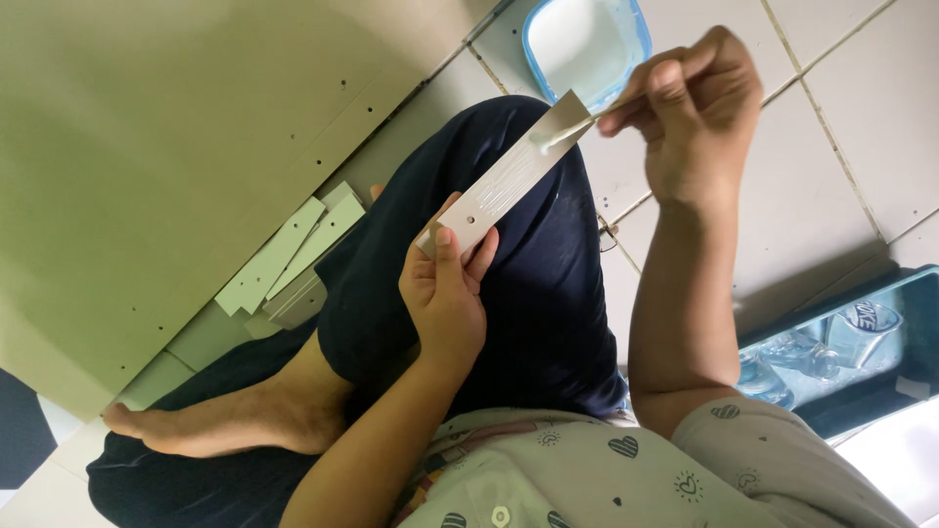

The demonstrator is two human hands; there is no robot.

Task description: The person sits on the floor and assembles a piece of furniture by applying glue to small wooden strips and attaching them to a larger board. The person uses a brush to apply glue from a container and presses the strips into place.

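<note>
My left hand [445,293] grips the near end of a long pale strip [509,176] with a small hole in it, held slanted above my knee in dark trousers. White glue lines run along the strip's face. My right hand [694,108] pinches a thin stick [572,129] whose white-coated tip touches the far end of the strip. A blue-rimmed tub [585,44] of white paste sits on the tiled floor just beyond the strip.
A large green-beige board [147,147] with small holes lies on the floor at left. Several similar pale strips [289,256] are stacked beside my knee. A teal tray [841,342] with clear cups sits at right. My bare foot [215,420] rests at the lower left.
</note>
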